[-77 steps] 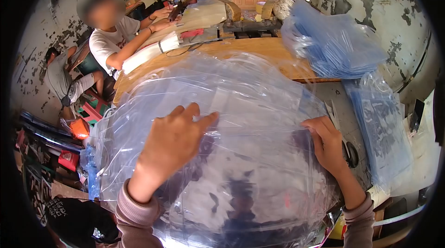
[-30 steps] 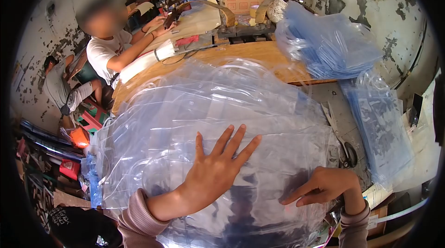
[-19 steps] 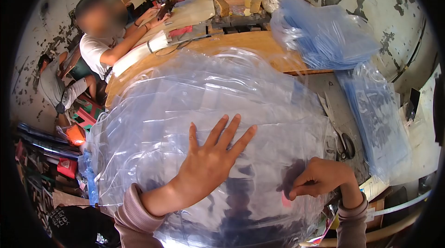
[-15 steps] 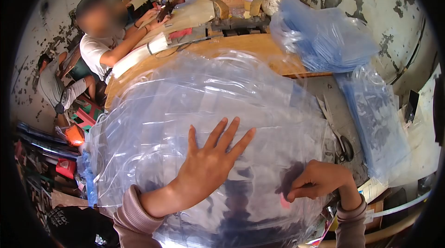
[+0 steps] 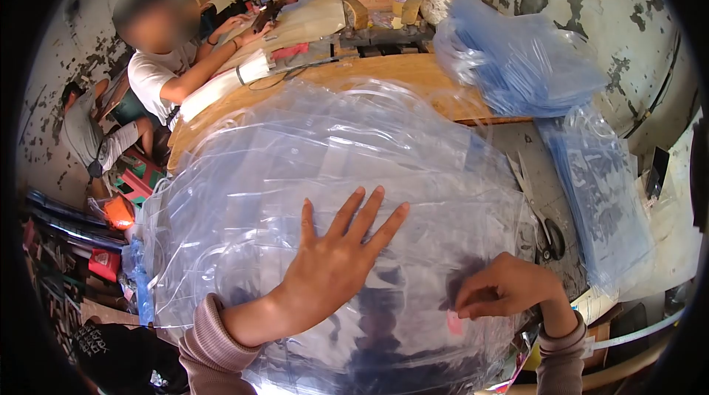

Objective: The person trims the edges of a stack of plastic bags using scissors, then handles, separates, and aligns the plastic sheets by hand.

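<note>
A broad pile of clear plastic bags (image 5: pixel 295 166) with looped clear handles fills the middle of the view. My left hand (image 5: pixel 332 266) lies flat on the upper sheet, fingers spread. To the right, my right hand (image 5: pixel 509 288) is bent over the same sheet with its fingers curled and tips drawn towards the thumb. Those fingertips are at the edge of a small pink piece (image 5: pixel 454 323); whether they pinch it or the plastic is hidden. Black-handled scissors (image 5: pixel 548 240) lie just right of the pile.
Stacks of bluish plastic sheets (image 5: pixel 532 62) stand at the back right, with more sheets (image 5: pixel 594 195) at the right edge. Behind the pile is a wooden table (image 5: pixel 399 70). A co-worker (image 5: pixel 159 73) sits at the left; another person (image 5: pixel 92 129) is farther back.
My right hand has shifted slightly, and its fingers have loosened and extended a little by the pink piece. My left hand stays flat in nearly the same place.
</note>
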{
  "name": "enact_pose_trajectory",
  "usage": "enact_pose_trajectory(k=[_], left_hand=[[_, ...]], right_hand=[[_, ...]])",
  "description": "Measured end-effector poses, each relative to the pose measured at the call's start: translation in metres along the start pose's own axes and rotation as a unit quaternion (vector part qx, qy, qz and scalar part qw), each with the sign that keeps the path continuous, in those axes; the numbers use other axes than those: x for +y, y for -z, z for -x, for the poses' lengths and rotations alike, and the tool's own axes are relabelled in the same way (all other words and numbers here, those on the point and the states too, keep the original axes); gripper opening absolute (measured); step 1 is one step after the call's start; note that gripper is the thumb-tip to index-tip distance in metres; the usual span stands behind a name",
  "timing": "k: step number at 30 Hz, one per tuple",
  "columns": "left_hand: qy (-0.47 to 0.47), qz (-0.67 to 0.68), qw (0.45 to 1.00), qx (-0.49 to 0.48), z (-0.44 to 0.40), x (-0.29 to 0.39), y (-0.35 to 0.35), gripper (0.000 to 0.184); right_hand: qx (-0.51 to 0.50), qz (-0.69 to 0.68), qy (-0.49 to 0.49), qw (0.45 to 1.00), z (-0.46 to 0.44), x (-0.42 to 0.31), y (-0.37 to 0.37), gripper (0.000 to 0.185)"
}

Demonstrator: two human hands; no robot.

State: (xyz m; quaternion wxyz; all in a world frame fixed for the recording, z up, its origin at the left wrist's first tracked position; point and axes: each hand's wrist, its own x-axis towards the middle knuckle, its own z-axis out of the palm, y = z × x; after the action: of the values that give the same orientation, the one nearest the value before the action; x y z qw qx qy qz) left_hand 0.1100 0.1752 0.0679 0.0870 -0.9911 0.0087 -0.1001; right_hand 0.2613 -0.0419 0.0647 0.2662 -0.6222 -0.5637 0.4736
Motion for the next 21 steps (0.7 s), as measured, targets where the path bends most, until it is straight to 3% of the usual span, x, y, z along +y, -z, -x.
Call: enact_pose_trajectory(k=[2,3,5,9,12,14,18,20,21], left_hand=[[0.004,0.002,1.000,-0.010,-0.001,0.001,0.001,0.061],[0.004,0.001,1.000,-0.001,-0.002,0.001,0.001,0.061],[0.003,0.009,1.000,-0.011,-0.001,0.001,0.002,0.061],[0.009,0.016,1.000,-0.004,0.000,0.001,-0.001,0.060],[0.012,0.020,1.000,0.000,-0.001,0.000,0.000,0.060],[0.009,0.024,1.000,-0.001,-0.001,0.000,0.000,0.061],[0.002,0.027,1.000,0.002,-0.002,-0.002,0.001,0.059],[-0.035,0.018,0.998,0.056,-0.003,-0.006,-0.003,0.053],[-0.036,0.019,0.998,0.055,-0.004,-0.009,-0.005,0.053]], right_hand=[[0.153,-0.003,0.050,0.987,-0.004,-0.009,-0.001,0.031],[0.156,0.005,0.050,0.986,-0.007,-0.008,-0.001,0.031],[0.315,0.092,0.139,0.934,-0.014,0.000,-0.008,0.055],[0.364,0.187,0.134,0.903,-0.026,0.002,-0.020,0.061],[0.378,0.307,0.069,0.871,-0.030,0.000,-0.024,0.066],[0.404,0.403,0.061,0.819,-0.030,0.001,-0.025,0.065],[0.477,0.401,0.056,0.780,-0.031,0.003,-0.024,0.061],[0.566,0.399,0.070,0.718,-0.032,0.002,-0.018,0.057],[0.566,0.398,0.069,0.719,-0.031,0.003,-0.017,0.057]])
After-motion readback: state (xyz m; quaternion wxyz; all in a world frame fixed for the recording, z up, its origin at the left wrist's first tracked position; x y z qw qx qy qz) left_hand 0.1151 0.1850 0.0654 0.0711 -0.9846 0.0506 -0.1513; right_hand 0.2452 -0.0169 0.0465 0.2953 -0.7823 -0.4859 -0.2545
